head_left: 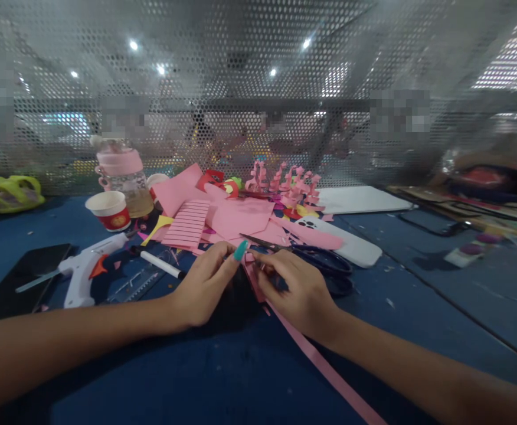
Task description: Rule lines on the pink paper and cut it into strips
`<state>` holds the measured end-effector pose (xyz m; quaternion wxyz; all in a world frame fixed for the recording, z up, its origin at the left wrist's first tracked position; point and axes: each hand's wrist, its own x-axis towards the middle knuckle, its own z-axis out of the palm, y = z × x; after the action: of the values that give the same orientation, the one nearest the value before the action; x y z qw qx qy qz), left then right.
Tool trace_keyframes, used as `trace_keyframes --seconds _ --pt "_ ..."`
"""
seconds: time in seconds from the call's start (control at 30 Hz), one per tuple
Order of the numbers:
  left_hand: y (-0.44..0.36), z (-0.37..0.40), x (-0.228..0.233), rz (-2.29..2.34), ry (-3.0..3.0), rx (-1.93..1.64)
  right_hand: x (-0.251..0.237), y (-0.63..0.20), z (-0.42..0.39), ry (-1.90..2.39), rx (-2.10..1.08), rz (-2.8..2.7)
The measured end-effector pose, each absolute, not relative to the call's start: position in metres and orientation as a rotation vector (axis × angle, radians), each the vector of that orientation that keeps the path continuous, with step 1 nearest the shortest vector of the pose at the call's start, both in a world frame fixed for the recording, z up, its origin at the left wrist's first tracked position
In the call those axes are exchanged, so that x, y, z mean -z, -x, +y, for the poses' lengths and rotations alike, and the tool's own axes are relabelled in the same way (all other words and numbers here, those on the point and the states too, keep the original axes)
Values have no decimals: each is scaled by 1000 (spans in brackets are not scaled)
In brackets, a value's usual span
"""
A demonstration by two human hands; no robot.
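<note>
My left hand (208, 280) and my right hand (296, 286) meet over the middle of the blue table, both pinching the folded end of pink paper strips (323, 363). One long strip trails from under my right hand to the bottom edge of the view. The small folded part sits between the fingertips, partly hidden by them. Dark-handled scissors (324, 260) lie just behind my right hand. Beside my left hand is a white marker with a black end (161, 264). Pink paper sheets (241, 218) are heaped beyond both hands.
A white glue gun (90, 265) and a dark tablet-like slab (19, 280) lie left. A red-and-white paper cup (108, 211) stands near a pink-lidded bottle (123, 180). Folded pink paper spirals (296, 189) stand behind, with a white phone (347, 241) at right. Perforated metal screen (241, 71) rises behind.
</note>
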<state>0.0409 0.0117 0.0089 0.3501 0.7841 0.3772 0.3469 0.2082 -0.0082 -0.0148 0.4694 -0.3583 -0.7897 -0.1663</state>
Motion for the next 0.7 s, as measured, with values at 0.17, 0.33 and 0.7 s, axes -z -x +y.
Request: trace_keyframes --seconds 0.17,0.33,0.7 --pt "-44 20 -3 945 -1883 -826 15 -205 -9 854 358 -1930" --pt "-45 22 -3 957 -1861 -918 11 -205 -15 838 68 -1910" --pt "-43 18 -5 991 -2096 -977 6 -194 -14 1063 -923 -1645"
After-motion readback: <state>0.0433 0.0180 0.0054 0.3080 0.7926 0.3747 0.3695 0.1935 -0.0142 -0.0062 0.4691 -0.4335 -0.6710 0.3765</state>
